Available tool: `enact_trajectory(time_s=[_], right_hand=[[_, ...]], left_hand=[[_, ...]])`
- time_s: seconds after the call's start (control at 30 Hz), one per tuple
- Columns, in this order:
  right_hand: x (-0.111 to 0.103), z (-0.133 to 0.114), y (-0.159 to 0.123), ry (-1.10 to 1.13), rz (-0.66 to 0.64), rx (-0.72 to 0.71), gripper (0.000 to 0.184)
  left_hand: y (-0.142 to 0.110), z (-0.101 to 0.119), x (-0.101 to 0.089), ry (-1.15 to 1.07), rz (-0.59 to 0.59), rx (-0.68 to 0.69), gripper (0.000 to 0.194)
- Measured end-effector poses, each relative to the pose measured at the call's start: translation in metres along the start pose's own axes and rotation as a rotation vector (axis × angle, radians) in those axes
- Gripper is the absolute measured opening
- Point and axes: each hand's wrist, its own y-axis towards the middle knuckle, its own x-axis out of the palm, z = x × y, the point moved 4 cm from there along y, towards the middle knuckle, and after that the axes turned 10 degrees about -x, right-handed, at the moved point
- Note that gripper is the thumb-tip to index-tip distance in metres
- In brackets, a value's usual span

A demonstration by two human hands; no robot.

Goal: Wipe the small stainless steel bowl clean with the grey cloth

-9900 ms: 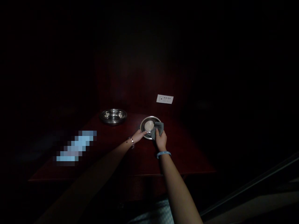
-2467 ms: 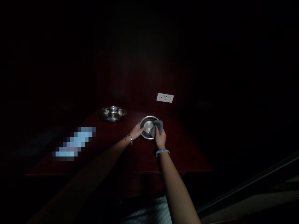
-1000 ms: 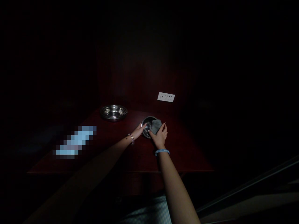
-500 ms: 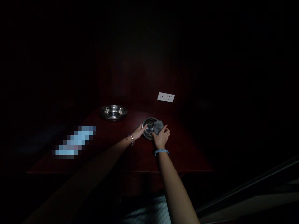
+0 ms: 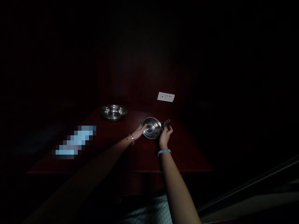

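Observation:
A small steel bowl [image 5: 151, 127] sits on the dark red table [image 5: 182, 152]. My left hand [image 5: 140, 130] grips the bowl's left rim with thumb and fingers. At the bowl's right rim, my right hand [image 5: 166, 134] pinches a grey cloth [image 5: 166, 123], which pokes up just outside the bowl. The bowl's shiny inside now shows in full. A bracelet is on my left wrist and a blue band on my right.
A second, wider steel bowl [image 5: 113, 111] stands at the table's back left. A white socket plate [image 5: 165, 97] is on the dark wall behind. A blurred pale blue patch [image 5: 74, 141] lies on the left. The table's front edge [image 5: 116, 171] is near me.
My right hand has drawn the grey cloth out of the bowl to its right rim, uncovering the inside. My left hand has stayed on the left rim.

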Motion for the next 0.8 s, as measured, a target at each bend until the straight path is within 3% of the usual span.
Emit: enact_trajectory(time_s=[0.23, 0.33, 0.4, 0.5, 0.57, 0.7, 0.8], right_hand=[[0.011, -0.003, -0.002, 0.146, -0.040, -0.058, 0.079], [0.008, -0.004, -0.001, 0.139, -0.028, -0.123, 0.061], [0.000, -0.005, 0.000, 0.076, 0.052, -0.154, 0.048], [-0.014, -0.005, 0.001, 0.003, 0.214, -0.115, 0.046], [-0.018, -0.008, 0.001, -0.019, 0.248, -0.119, 0.049], [-0.010, -0.019, -0.001, -0.106, 0.136, -0.345, 0.052], [0.006, -0.023, -0.006, -0.232, -0.102, -0.535, 0.053]], left_hand=[[-0.001, 0.004, 0.000, -0.005, 0.036, -0.008, 0.042], [-0.002, 0.004, -0.001, -0.009, 0.060, -0.029, 0.041], [-0.003, 0.003, -0.001, -0.011, 0.055, -0.050, 0.043], [-0.002, 0.000, -0.002, -0.010, 0.042, -0.066, 0.047], [-0.002, -0.002, -0.002, -0.008, 0.042, -0.068, 0.050], [0.002, -0.008, -0.004, -0.013, 0.043, -0.106, 0.061], [0.005, -0.012, -0.003, -0.036, 0.024, -0.124, 0.065]])
